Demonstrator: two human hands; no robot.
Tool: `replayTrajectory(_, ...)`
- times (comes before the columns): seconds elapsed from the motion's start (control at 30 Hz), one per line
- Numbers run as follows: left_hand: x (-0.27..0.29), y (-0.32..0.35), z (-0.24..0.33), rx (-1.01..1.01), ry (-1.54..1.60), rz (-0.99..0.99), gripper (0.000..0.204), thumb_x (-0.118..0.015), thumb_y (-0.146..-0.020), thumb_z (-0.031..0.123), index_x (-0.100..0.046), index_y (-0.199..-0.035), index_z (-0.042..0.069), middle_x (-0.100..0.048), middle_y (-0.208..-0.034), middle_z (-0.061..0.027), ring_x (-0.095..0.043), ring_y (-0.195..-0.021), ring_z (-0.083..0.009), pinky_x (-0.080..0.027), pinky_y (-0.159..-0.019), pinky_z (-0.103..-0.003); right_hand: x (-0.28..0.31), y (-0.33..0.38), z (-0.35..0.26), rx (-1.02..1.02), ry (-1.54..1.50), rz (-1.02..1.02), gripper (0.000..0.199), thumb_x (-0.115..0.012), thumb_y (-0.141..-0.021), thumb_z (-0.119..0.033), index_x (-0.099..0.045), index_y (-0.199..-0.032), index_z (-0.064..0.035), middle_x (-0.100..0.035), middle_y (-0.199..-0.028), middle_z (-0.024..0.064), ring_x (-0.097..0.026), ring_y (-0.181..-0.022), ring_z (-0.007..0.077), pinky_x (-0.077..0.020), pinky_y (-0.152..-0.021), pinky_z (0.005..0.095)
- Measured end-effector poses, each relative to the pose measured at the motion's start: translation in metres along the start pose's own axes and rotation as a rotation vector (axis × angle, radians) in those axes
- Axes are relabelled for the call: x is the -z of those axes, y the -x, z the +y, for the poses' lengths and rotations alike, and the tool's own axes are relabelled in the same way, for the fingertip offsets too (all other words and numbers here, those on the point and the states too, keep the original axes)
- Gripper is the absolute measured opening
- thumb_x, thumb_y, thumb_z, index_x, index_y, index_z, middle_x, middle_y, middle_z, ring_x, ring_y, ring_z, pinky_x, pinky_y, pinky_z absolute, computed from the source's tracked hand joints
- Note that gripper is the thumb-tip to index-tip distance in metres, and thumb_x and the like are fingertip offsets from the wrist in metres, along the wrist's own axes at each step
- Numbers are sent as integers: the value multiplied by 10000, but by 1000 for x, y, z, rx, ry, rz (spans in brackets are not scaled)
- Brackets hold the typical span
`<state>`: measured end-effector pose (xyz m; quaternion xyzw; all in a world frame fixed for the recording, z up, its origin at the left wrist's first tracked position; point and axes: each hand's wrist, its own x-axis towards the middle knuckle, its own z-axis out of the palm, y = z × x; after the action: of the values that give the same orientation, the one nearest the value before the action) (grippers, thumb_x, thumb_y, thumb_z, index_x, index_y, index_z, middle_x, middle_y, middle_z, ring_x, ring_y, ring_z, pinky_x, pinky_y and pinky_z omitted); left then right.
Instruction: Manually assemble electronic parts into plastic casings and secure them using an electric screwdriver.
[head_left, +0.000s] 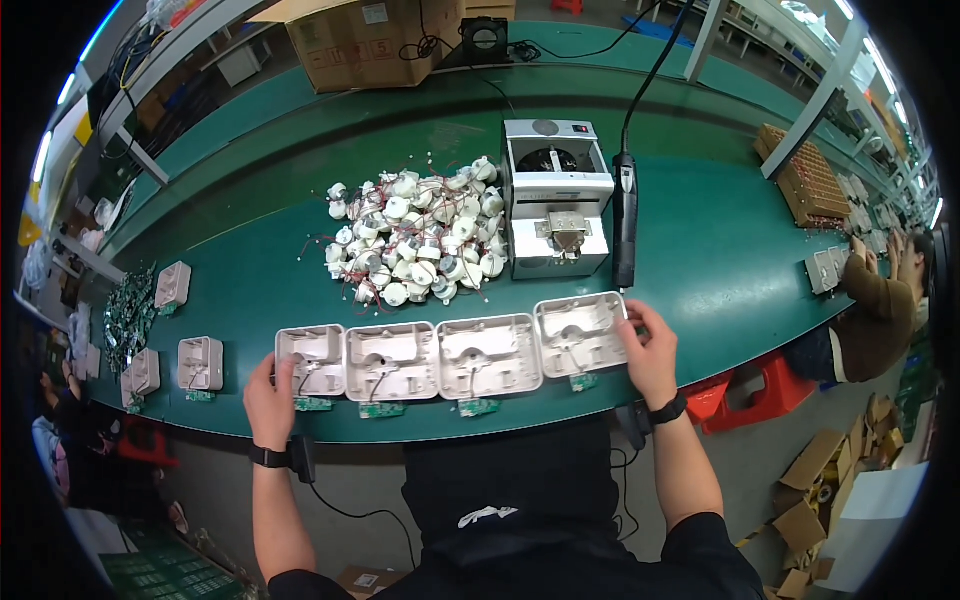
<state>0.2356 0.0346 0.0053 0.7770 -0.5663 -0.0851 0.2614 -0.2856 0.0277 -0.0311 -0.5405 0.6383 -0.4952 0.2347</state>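
Several light beige plastic housings lie side by side in a row near the front edge of the green table (pixel 700 250), each with a small green circuit board hanging at its near side. My left hand (pixel 270 398) grips the leftmost housing (pixel 312 358) at its outer end. My right hand (pixel 650 350) presses the right edge of the rightmost housing (pixel 580 332). Two more housings (pixel 392 360) (pixel 490 354) sit between them. Both wrists wear black bands with cables.
A heap of small white motors with wires (pixel 415 240) lies behind the row. A white screw-feeder box (pixel 556 195) and a black electric screwdriver (pixel 624 215) stand right of it. More housings (pixel 200 362) and circuit boards (pixel 125 315) lie left. Another person (pixel 880 300) works at the right.
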Motion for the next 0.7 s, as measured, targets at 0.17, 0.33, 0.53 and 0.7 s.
replayTrajectory(0.17, -15, 11, 8, -86, 72, 15, 426, -616, -1008, 305, -655, -1228, -58, -703, -1086, -217, -683, -926, -334, -529, -832, -397, 20, -21, 17, -4, -6, 52, 243, -715, -920, -107, -703, -1125, 23, -705, -915, 85, -651, -775, 119, -525, -652, 253)
replayTrajectory(0.33, -11, 16, 3, -28, 237, -56, 361, -611, -1010, 212, -646, -1233, -69, -711, -1083, -198, -686, -925, -279, -528, -831, -372, 26, -21, -4, 2, 116, 31, 217, -695, -924, -77, -707, -1103, 45, -704, -883, 68, -637, -774, 102, -517, -680, 248)
replayTrajectory(0.53, -10, 21, -6, -15, 206, -59, 335, -598, -1006, 169, -644, -1238, -68, -719, -1076, -197, -688, -931, -258, -529, -828, -367, 28, -13, -10, 58, 168, 41, 195, -705, -912, -69, -716, -1069, 46, -686, -840, 64, -622, -710, 104, -506, -642, 252)
replayTrajectory(0.7, -7, 23, -4, 5, 163, -63, 330, -591, -1004, 159, -640, -1231, -75, -717, -1068, -211, -692, -916, -286, -531, -819, -369, 33, -8, -14, 75, 203, 39, 195, -708, -909, -64, -714, -1066, 51, -685, -830, 69, -623, -698, 108, -506, -636, 250)
